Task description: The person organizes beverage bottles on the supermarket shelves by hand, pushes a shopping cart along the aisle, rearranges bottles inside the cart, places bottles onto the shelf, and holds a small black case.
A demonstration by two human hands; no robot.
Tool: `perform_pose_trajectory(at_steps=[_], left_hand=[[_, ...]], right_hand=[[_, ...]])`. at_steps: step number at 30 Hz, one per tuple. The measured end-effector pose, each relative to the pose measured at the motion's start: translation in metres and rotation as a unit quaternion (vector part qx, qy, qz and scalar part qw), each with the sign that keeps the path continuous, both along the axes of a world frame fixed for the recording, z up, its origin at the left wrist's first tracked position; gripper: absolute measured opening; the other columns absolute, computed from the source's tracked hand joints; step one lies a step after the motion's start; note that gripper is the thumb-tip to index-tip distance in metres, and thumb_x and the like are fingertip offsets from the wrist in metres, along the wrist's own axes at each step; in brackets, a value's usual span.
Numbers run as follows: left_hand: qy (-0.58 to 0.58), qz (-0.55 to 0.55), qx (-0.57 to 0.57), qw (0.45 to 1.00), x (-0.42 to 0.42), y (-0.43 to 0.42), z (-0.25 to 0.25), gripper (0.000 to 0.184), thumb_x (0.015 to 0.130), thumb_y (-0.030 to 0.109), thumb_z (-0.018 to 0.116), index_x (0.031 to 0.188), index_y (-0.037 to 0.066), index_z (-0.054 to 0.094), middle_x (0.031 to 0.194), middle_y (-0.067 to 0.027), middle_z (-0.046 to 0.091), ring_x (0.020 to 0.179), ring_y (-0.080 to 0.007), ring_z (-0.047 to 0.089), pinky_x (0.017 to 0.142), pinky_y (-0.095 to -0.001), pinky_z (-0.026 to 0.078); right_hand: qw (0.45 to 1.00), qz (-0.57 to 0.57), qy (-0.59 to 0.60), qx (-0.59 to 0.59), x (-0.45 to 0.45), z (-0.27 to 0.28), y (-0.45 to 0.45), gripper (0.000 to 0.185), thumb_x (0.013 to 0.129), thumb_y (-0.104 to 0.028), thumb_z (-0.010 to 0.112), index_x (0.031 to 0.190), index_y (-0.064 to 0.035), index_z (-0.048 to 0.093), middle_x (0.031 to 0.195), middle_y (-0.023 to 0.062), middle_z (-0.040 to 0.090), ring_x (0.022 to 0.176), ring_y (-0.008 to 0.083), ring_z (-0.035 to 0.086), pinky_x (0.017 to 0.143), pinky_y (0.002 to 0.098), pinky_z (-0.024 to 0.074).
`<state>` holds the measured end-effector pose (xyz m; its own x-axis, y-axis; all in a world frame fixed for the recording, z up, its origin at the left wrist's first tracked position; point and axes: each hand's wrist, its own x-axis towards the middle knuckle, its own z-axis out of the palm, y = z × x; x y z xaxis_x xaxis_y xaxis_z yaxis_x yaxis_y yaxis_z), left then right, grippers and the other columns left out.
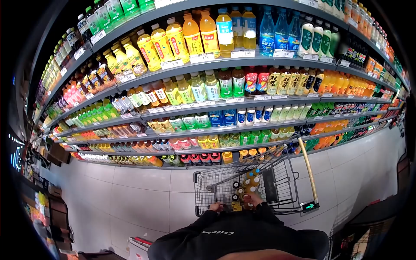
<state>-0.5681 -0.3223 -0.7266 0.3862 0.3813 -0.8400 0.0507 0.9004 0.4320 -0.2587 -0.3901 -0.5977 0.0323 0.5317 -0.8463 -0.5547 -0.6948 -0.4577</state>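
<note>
Btls (250,182) already in cart (270,184), 5 o'clock; L hand (216,207) at near side, R hand (252,199) by btls; openness/grip: can't tell.

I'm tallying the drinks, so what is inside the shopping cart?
Inside the cart are several bottles, some with blue caps, others with dark caps. The right hand covers some; anything beneath them is hidden.

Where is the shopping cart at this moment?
In the head view, the shopping cart is low, right of centre, just in front of the person, with the drink shelves beyond it.
</note>
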Motion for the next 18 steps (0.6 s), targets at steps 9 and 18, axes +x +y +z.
perform_pose_trajectory(at_steps=[9,18], left_hand=[[0.050,0.000,0.020,0.999,-0.006,-0.015,0.013,0.028,0.096,0.028,0.067,0.104,0.001,0.068,0.085,-0.0142,0.072,0.072,-0.0313,0.071,0.063,-0.0449,0.058],[0.157,0.020,0.091,0.983,-0.001,-0.028,0.022,0.025,0.098,0.029,0.063,0.091,0.005,0.069,0.075,-0.0101,0.069,0.061,-0.0230,0.065,0.054,-0.0388,0.053]], right_hand=[[1.000,0.003,-0.012,0.009,-0.003,-0.004,-0.001,0.041,0.107,-0.031,0.054,0.133,0.0003,0.058,0.115,0.0139,0.072,0.106,0.0274,0.069,0.094,0.0405,0.0555],[0.997,-0.007,0.040,0.065,0.006,-0.016,-0.006,0.032,0.104,-0.026,0.056,0.122,0.0001,0.061,0.113,0.0156,0.072,0.102,0.0270,0.071,0.089,0.0373,0.0576]])
